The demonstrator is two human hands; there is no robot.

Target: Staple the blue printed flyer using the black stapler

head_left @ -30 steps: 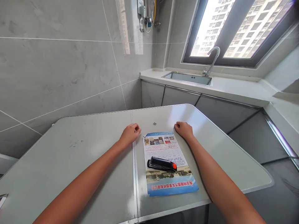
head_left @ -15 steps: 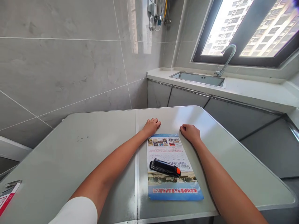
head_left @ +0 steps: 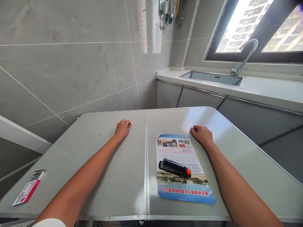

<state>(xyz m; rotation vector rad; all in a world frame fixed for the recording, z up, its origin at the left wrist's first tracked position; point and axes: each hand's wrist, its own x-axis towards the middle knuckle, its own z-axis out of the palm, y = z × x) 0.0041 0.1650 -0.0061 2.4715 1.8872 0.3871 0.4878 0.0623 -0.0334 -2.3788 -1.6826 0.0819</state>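
Stapler (head_left: pixel 175 167) lying right across the printed sheet (head_left: pixel 172 149), black body set at a slant, orange-red end pointing to the right and slightly towards the person! The sheet itself rests flat on the right-hand panel of the table (head_left: pixel 118 192), just right of the seam (head_left: pixel 146 157), its blue band with big red characters along the near edge.

Over to the left hand (head_left: pixel 123 128), out on the far part of the left panel, well apart from sheet and stapler: fingers bent inward, and I cannot tell whether that grip is pinching anything. Just left of it, a scatter of tiny dark bits (head_left: pixel 95 136), too small to make out!

And the right hand (head_left: pixel 203 135), its grip folded into a loose fist on the table, just beside the sheet's far right corner, clear of the stapler. Far left, a red-and-white packet (head_left: pixel 27 191) with a grey end lies near the table's edge. Beyond the table, a sink (head_left: pixel 213 78) with a curved tap (head_left: pixel 251 50) sits beneath the window (head_left: pixel 243 25).
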